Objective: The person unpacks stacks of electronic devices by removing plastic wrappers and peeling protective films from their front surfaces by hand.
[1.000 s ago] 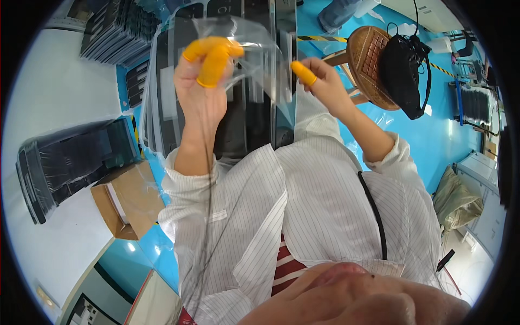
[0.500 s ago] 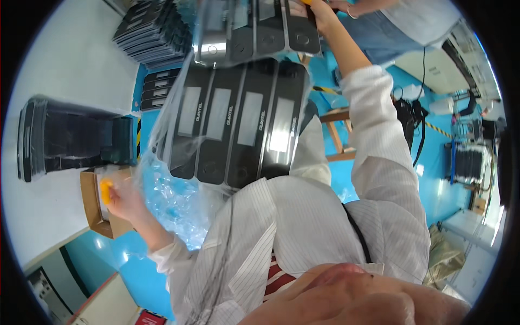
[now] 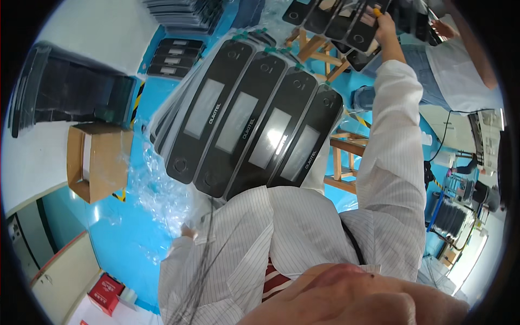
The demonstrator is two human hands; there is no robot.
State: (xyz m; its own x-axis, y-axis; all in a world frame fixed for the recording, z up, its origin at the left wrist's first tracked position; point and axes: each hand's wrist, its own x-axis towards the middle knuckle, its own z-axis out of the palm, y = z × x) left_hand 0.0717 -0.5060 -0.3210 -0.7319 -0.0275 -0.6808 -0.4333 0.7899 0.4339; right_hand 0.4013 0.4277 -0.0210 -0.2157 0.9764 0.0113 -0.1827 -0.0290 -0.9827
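Note:
In front of my body rests a stack of clear plastic sheets (image 3: 234, 116), each carrying several long black panels with pale windows. Green bits of tape show along the stack's far edge. Up at the right, my right hand (image 3: 386, 28) is closed on the edge of another black-panel sheet (image 3: 341, 23), held out past the stack. An orange finger cover (image 3: 377, 12) is on one of its fingers. My left hand (image 3: 188, 232) is low by my left side, near crumpled clear plastic film (image 3: 162, 189); its fingers are mostly hidden.
A cardboard box (image 3: 111, 162) stands at the left below dark stacked sheets (image 3: 81, 89). More panels (image 3: 174, 57) lie on the blue floor at the far left. A wooden stool (image 3: 344, 157) is right of the stack. Another person (image 3: 460, 70) stands at the far right.
My right hand has carried its sheet right, away from the stack, uncovering the stack's far end. My left hand has dropped from beside the cardboard box to my side. The view has shifted.

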